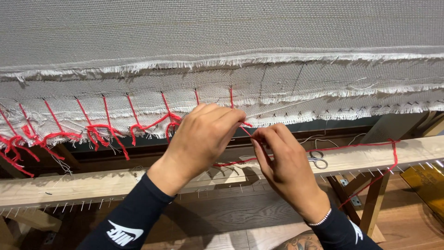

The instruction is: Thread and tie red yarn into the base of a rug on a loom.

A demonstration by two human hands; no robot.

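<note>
The red yarn (247, 129) runs as a taut, short slant between the two hands, from upper left near the frayed lower edge of the canvas (277, 28) down to the right, so its long axis lies on a diagonal, just in front of the cloth. The left hand (203, 139) is the higher and nearer to the canvas edge; its fingers (231, 118) are curled tight and closed on the yarn's upper end, right below the stitch that comes down through the weave. The right hand (282, 162) sits just beside it, lower and to the right, its thumb and forefinger pinched shut on the same strand. From that pinch the yarn trails on to the right along the wooden beam (69, 185), loops near the beam's far end and drops towards the floor. To the left a row of red knotted stitches (101, 129) hangs along the canvas edge, which is bare of yarn to the right of the hands. Small scissors (317, 159) lie on the beam, near the right hand. The beam is studded with nails along its front edge; below it are a wooden frame and a plank floor.
</note>
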